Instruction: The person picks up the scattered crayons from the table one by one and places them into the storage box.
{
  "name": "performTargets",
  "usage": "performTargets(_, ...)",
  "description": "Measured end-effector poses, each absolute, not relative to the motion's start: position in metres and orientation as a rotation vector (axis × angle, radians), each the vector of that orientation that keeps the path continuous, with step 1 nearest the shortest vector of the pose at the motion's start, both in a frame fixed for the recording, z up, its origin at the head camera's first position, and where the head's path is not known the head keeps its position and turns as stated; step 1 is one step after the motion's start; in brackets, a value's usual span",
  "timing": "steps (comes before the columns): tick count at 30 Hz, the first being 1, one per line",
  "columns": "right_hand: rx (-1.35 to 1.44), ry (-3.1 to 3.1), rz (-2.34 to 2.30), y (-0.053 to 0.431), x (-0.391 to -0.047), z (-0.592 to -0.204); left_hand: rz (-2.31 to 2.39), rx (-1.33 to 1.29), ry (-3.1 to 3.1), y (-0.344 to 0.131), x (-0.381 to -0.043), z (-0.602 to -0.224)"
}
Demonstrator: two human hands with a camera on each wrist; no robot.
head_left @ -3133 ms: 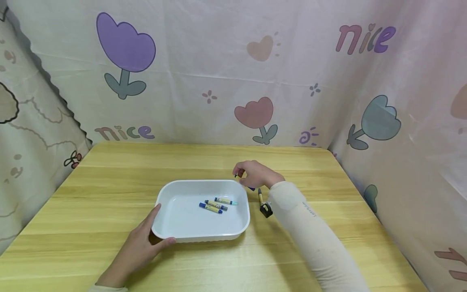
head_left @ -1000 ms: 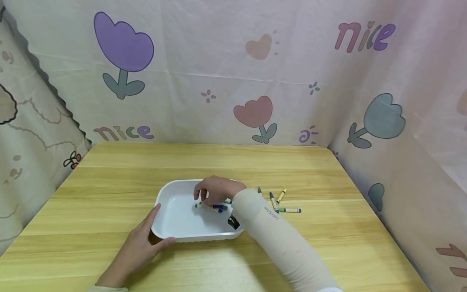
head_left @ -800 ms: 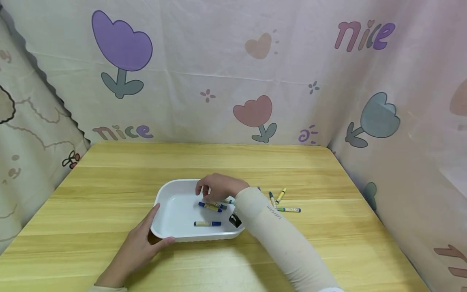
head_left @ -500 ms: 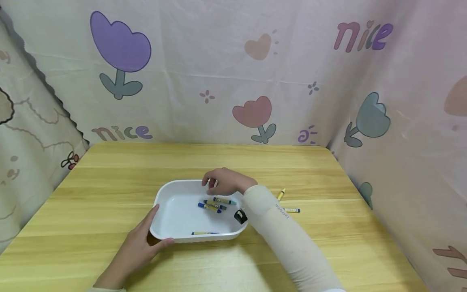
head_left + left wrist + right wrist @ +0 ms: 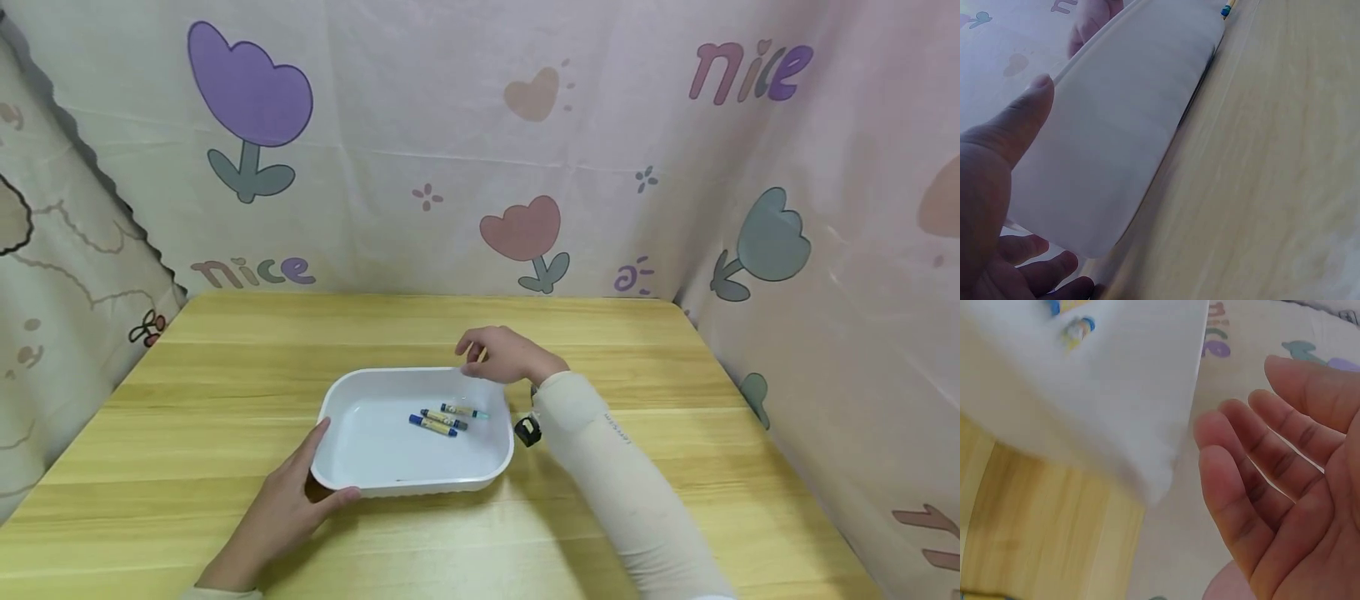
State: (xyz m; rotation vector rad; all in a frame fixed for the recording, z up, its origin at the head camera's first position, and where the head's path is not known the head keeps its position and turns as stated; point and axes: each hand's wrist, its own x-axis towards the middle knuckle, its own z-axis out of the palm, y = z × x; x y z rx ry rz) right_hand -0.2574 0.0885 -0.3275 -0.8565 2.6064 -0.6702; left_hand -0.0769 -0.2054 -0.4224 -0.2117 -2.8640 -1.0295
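Three crayons (image 5: 444,419) sat in the white tray (image 5: 360,450), a beige sleeve (image 5: 622,492) kinda blocking the table right of it. Left hand (image 5: 296,496) gripped its left end; right hand (image 5: 508,355) hung by its far-right corner, fingers loosely spread.

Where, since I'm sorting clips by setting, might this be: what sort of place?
Probably a makeshift tabletop craft or filming corner, though the wider room is out of view. Printed cloth hangs behind and beside a wood-grain table, which holds a tray of crayons.

Pale cloth backdrop (image 5: 405,100) with a purple tulip (image 5: 255,96), a pink tulip (image 5: 522,232) and "nice" lettering (image 5: 789,77) behind a wood-grain table (image 5: 255,358)
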Motion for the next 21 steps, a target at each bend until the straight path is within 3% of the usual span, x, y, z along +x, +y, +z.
performTargets(21, -0.638, 2.677, -0.696, 0.156, -0.263, -0.347, -1.052, -0.232, -2.835, -0.207, -0.078, -0.427)
